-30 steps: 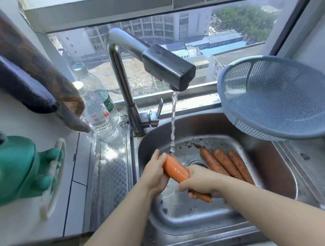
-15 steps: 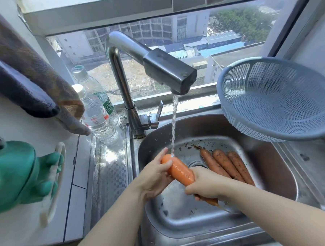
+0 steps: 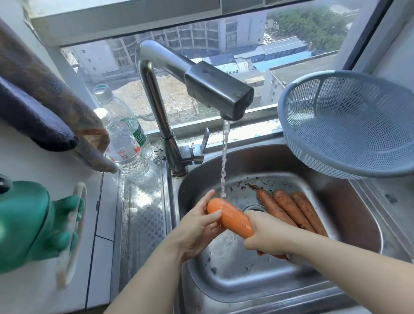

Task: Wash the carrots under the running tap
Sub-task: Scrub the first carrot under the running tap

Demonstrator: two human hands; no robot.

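Observation:
A bright orange carrot (image 3: pixel 230 218) lies across both my hands over the steel sink (image 3: pixel 363 223), its thick end up under the stream of water (image 3: pixel 224 160) from the tap (image 3: pixel 212 89). My left hand (image 3: pixel 197 227) grips the thick end with thumb and fingers. My right hand (image 3: pixel 270 235) is closed around the thin end, which it mostly hides. Three muddy carrots (image 3: pixel 291 211) rest side by side on the sink floor to the right of the drain.
A grey-blue mesh colander (image 3: pixel 353 122) sits on the sink's right rim. Two plastic water bottles (image 3: pixel 126 146) stand left of the tap base. A green frog figure (image 3: pixel 24 221) and hanging towels (image 3: pixel 35 98) occupy the left counter and wall. Dirt specks dot the sink.
Both hands have lifted the carrot slightly up and right, so its thick end now sits directly under the stream. My left fingers have shifted their hold around that end.

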